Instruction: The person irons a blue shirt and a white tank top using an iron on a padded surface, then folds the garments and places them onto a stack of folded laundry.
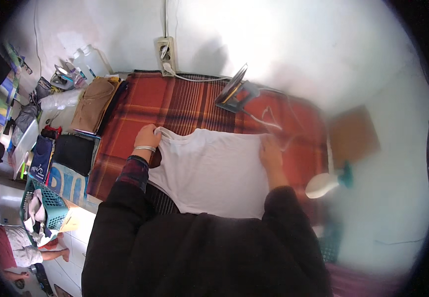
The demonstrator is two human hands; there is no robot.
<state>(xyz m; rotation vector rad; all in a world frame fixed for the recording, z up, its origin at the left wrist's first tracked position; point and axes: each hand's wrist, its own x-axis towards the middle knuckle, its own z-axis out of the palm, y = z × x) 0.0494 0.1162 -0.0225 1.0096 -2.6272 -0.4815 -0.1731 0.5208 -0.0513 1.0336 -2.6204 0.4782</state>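
A white sleeveless shirt [214, 170] lies spread sideways over a red and dark plaid cloth [144, 96]. My left hand [147, 140], with bracelets at the wrist, grips the shirt's upper left corner at a shoulder strap. At its far right edge my right hand [272, 157] holds the fabric; its fingertips look blurred. Beyond the shirt an electric iron [238, 92] rests on its heel, soleplate facing left. My sleeves and torso hide the near part of the shirt.
A power strip [166, 55] with plugs hangs on the wall, its white cord running to the iron. Folded clothes [73, 154] are stacked at left. A white spray bottle [322, 185] stands right. A green laundry basket [53, 208] and a person [21, 245] are at lower left.
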